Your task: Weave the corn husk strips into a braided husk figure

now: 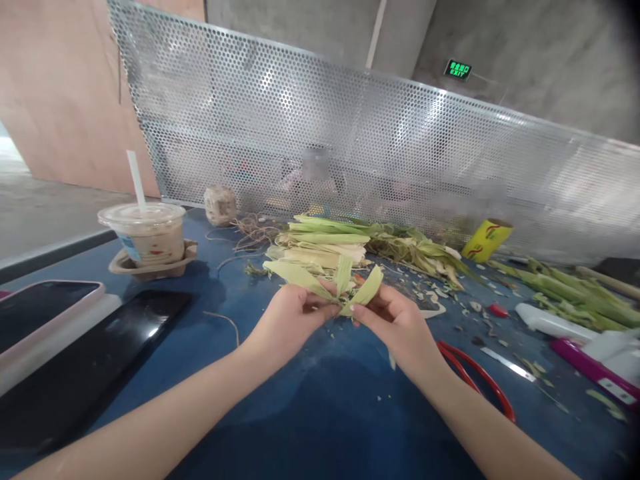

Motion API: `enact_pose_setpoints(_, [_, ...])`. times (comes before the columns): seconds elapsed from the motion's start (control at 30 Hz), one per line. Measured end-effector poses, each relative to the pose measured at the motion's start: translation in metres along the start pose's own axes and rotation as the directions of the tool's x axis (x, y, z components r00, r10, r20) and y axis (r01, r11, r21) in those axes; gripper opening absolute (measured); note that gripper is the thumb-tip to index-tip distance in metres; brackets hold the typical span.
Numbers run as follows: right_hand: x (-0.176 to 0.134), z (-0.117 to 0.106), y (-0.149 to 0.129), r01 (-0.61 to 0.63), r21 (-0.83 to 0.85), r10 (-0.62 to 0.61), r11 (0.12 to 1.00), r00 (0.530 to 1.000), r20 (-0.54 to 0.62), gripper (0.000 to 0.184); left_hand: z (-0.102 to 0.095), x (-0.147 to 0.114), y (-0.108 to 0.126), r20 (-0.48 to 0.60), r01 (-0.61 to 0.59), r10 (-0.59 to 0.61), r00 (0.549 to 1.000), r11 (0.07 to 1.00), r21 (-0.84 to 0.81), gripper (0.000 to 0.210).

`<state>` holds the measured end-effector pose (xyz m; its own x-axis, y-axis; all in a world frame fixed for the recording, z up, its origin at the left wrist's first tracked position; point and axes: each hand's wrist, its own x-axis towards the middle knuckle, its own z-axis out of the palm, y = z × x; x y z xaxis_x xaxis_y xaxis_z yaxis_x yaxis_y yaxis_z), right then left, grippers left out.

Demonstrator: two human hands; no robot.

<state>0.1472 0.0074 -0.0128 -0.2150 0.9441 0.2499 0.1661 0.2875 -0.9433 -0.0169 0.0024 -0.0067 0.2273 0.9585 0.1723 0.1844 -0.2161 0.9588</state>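
Note:
Between both hands, just above the blue table, is a small bunch of pale green corn husk pieces (343, 277) that fan upward and outward. My left hand (297, 313) pinches the bunch low on its left side, with thumb and fingers closed. On the other side my right hand (393, 313) grips its base, thumb tip close to the left thumb. Exactly where the strips join is hidden by the fingers. Right behind the hands lies a stack of flattened corn husks (325, 237), light green on top and cream below. Darker, crumpled husks (420, 250) spread to its right.
A drink cup with a straw (150, 233) stands at left, near a phone (45, 313) and a dark tablet (100, 360). Twine (255, 233) lies behind. Red scissor handles (480, 380), a metal blade (509, 364) and a yellow tube (487, 240) are at right. Perforated metal (350, 133) borders the back.

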Motion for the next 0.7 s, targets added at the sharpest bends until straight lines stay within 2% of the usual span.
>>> enact_pose_setpoints(0.13, [0.001,0.001,0.002,-0.062,0.151,0.061,0.987,0.998,0.01,0.018,0.005,-0.002,0.002,-0.01,0.023,-0.025,1.0,0.985,-0.169,0.014])
enact_pose_setpoints(0.27, [0.002,0.001,0.002,-0.096,0.167,0.093,0.981,0.995,0.029,0.02,0.007,-0.004,0.001,0.034,0.057,-0.051,0.998,0.97,-0.234,0.01])
enact_pose_setpoints(0.37, [0.004,-0.002,0.0,-0.132,0.132,0.126,0.982,0.991,0.052,0.02,0.005,-0.003,0.002,-0.039,0.077,-0.092,0.995,0.953,-0.293,0.009])
enact_pose_setpoints(0.47, [0.007,-0.006,0.003,-0.112,0.164,0.114,0.98,0.993,-0.008,0.024,0.001,0.0,0.002,-0.1,0.115,-0.164,0.981,0.918,-0.38,0.009])
enact_pose_setpoints(0.53, [0.008,-0.007,0.009,-0.016,0.132,0.025,0.991,0.997,-0.066,0.037,-0.001,0.002,0.001,-0.084,0.177,-0.239,0.967,0.876,-0.448,0.009])
enact_pose_setpoints(0.6, [0.008,-0.007,0.015,0.171,-0.035,-0.174,0.985,0.981,-0.088,0.054,-0.003,0.004,0.0,-0.05,0.237,-0.302,0.952,0.83,-0.504,0.009])
enact_pose_setpoints(0.63, [0.008,-0.007,0.018,0.283,-0.177,-0.299,0.943,0.952,-0.069,0.06,-0.003,0.004,0.0,-0.032,0.261,-0.325,0.945,0.811,-0.524,0.009])
enact_pose_setpoints(0.67, [0.007,-0.007,0.02,0.382,-0.345,-0.421,0.857,0.906,-0.042,0.061,-0.003,0.004,-0.001,-0.014,0.281,-0.341,0.94,0.796,-0.536,0.009])
enact_pose_setpoints(0.7, [0.006,-0.008,0.02,0.448,-0.518,-0.516,0.729,0.856,0.013,0.058,-0.003,0.004,-0.001,-0.001,0.294,-0.351,0.936,0.786,-0.544,0.01])
